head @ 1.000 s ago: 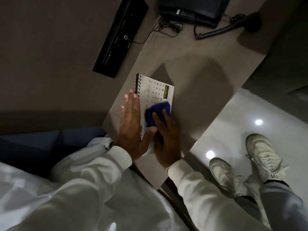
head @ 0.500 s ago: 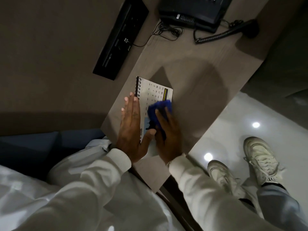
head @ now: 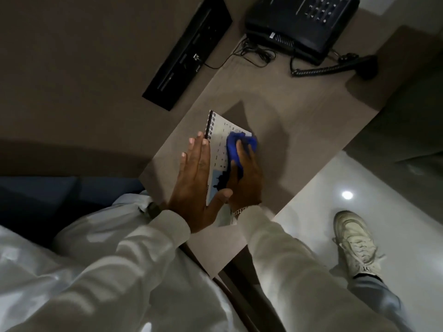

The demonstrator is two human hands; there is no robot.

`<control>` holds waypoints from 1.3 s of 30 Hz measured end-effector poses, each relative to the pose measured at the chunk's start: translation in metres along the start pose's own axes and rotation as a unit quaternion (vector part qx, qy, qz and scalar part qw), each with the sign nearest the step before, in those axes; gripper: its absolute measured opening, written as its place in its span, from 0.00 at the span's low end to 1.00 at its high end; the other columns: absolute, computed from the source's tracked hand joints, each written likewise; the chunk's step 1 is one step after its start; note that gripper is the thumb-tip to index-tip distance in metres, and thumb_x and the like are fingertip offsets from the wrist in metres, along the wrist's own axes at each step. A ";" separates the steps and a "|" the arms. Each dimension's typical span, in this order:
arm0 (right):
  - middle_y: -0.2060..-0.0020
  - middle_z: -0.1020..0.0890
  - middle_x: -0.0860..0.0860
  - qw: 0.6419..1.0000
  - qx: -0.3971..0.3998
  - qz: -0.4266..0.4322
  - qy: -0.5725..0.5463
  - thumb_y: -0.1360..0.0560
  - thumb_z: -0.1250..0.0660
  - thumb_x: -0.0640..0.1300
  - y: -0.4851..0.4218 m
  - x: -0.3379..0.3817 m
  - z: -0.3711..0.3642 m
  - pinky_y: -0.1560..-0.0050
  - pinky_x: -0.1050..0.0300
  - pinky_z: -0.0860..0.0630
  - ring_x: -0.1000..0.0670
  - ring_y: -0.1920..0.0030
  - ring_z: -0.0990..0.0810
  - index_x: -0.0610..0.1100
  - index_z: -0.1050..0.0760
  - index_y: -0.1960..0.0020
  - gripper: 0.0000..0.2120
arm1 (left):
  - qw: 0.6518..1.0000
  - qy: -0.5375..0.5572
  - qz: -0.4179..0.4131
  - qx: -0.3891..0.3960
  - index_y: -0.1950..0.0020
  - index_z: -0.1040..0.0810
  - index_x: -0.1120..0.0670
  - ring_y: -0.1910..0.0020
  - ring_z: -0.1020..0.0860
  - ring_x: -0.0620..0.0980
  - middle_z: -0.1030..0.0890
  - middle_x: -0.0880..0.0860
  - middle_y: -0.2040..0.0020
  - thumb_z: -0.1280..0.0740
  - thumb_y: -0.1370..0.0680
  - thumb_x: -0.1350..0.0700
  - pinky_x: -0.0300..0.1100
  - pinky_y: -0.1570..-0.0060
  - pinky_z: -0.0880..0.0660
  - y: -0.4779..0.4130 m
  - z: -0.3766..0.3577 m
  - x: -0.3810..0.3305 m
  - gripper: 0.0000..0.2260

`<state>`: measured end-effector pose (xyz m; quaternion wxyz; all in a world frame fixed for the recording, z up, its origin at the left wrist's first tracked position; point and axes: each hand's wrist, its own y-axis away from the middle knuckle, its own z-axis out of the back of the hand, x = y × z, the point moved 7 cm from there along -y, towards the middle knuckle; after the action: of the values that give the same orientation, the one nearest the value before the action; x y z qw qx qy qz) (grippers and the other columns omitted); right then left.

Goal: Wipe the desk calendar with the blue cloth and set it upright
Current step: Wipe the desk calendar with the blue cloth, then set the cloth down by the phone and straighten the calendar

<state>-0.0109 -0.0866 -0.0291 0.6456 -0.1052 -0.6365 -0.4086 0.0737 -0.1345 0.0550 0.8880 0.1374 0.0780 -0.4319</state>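
Here the flat left hand [head: 195, 178] is pinning the desk calendar [head: 219, 140] to the worktop [head: 299, 121]; the right hand [head: 244, 176] is clutching the blue cloth [head: 236, 146] — best wiping outward with light, even pressure.

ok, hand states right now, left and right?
Left hand: open, flat, pinning the calendar by its spiral edge.
Right hand: closed on the cloth, pressing it on the calendar page.

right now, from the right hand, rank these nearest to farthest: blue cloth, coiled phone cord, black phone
1. blue cloth, under the right hand on the calendar.
2. coiled phone cord, farther up the desk, to the right.
3. black phone, at the desk's far end, just beyond the cord.
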 end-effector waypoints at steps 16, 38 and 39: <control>0.33 0.24 0.47 0.934 0.305 -0.113 0.145 0.23 0.37 0.34 0.022 0.006 0.083 0.31 0.52 0.32 0.43 0.35 0.27 0.49 0.29 0.31 0.23 | 0.997 -0.047 0.037 0.051 0.22 0.61 0.55 0.20 0.55 0.56 0.56 0.57 0.19 0.52 0.24 0.32 0.59 0.23 0.47 0.001 0.004 0.000 0.40; 0.20 0.51 0.41 0.647 0.263 0.231 0.677 0.27 0.55 0.67 -0.133 0.003 0.139 0.28 0.28 0.48 0.31 0.23 0.53 0.52 0.54 0.22 0.38 | 0.946 -0.065 0.308 -0.076 0.22 0.53 0.60 0.21 0.49 0.58 0.47 0.60 0.20 0.55 0.23 0.34 0.63 0.24 0.51 0.017 -0.004 -0.020 0.39; 0.20 0.53 0.42 0.644 0.266 0.227 0.681 0.28 0.55 0.69 -0.134 0.000 0.138 0.28 0.28 0.49 0.31 0.23 0.55 0.52 0.56 0.22 0.40 | 0.947 -0.068 0.305 -0.074 0.22 0.52 0.60 0.21 0.48 0.58 0.47 0.61 0.20 0.55 0.23 0.34 0.63 0.25 0.51 0.017 -0.004 -0.020 0.39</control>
<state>-0.2013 -0.0820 -0.0568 0.9695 0.2379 -0.0550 -0.0193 0.0748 -0.1077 0.0591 0.9882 0.0586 0.0034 -0.1418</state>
